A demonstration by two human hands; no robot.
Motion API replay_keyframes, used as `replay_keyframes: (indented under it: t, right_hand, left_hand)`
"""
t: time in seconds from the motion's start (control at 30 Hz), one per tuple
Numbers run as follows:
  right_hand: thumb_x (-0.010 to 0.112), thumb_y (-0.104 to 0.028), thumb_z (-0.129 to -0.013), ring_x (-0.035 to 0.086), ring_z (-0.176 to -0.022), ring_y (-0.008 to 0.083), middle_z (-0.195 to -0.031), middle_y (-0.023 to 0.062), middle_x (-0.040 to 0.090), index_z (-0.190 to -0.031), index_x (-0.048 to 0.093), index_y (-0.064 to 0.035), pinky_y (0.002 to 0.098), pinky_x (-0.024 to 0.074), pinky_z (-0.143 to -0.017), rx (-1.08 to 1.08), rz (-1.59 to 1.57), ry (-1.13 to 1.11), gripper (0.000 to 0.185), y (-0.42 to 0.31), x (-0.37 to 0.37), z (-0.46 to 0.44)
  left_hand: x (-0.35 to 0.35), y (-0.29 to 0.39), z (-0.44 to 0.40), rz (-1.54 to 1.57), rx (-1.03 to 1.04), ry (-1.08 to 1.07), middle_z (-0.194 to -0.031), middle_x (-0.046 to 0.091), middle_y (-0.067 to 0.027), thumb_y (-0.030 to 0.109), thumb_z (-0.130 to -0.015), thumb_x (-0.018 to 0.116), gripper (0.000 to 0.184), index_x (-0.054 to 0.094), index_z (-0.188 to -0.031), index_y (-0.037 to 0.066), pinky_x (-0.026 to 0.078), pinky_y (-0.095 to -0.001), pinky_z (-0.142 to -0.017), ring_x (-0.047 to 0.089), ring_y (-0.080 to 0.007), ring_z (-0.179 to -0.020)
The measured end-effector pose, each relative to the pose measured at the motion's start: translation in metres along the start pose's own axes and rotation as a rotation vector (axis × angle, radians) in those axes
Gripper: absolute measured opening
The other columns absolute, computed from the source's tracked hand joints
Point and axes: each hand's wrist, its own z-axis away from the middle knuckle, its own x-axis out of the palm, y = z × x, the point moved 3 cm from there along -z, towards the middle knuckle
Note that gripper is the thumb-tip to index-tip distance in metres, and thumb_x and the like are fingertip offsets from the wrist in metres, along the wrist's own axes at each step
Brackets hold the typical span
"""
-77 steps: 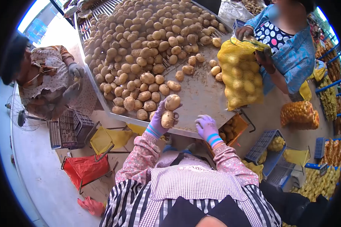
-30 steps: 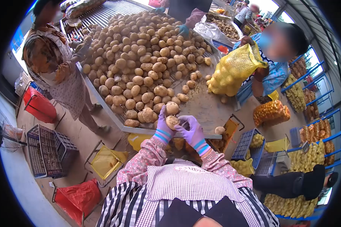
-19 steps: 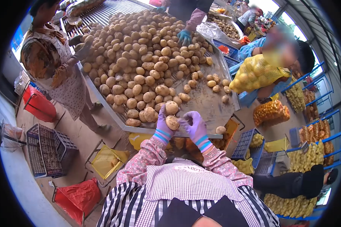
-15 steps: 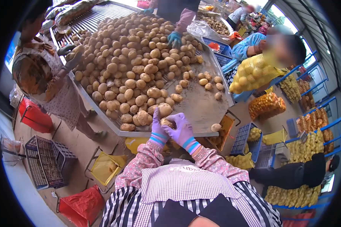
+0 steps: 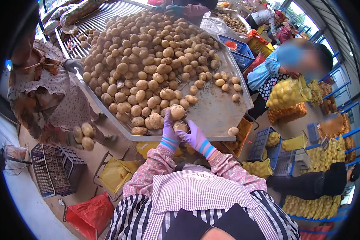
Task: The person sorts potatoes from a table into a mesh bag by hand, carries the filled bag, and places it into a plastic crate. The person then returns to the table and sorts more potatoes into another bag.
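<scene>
Potato heap (image 5: pixel 136 76): covers the left and far parts of the metal table (image 5: pixel 220 116).
Left hand (image 5: pixel 169 134): curled around the lower potato (image 5: pixel 181 126), upper potato (image 5: pixel 177 112) against its fingers (undersides hidden); steady support should stop either slipping.
Right hand (image 5: pixel 193 138): narrowed onto the lower potato; a light pinch probably suffices.
Lone potato (image 5: pixel 233 131): near right table edge.

Tabletop (image 5: pixel 216 116), near right: passable | potato heap (image 5: pixel 142 66), left: blocks | lone potato (image 5: pixel 233 131), corner

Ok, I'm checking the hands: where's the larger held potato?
Head view, centre: the larger potato touches the left hand, on its right, just beyond the smaller potato.
</scene>
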Motion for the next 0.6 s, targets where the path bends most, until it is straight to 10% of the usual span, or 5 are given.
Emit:
replay_keyframes:
  t: [0.17,0.6]
  right_hand:
    - [0.075,-0.049,-0.09,0.067,-0.103,0.0226,-0.108,0.0157,0.068,-0.126,0.059,-0.0019,0.0359,0.0531,-0.093,-0.265,0.269,0.3,0.061,-0.01,-0.006,0.004]
    - [0.061,-0.024,-0.106,0.057,-0.076,0.0034,-0.087,-0.0023,0.066,-0.107,0.066,-0.0045,0.0223,0.0509,-0.066,-0.077,-0.531,0.288,0.02,0.013,-0.009,0.008]
  left_hand:
    - [0.011,-0.008,0.009,0.114,-0.145,-0.062,-0.11,0.071,-0.0129,0.068,-0.093,0.061,0.068,0.066,-0.118,0.005,0.059,-0.0444,-0.091,0.069,-0.0294,-0.099]
    - [0.008,-0.012,0.011,0.168,-0.082,0.016,-0.108,0.071,-0.0118,0.063,-0.096,0.061,0.059,0.065,-0.118,0.008,0.059,-0.0461,-0.088,0.069,-0.0304,-0.099]
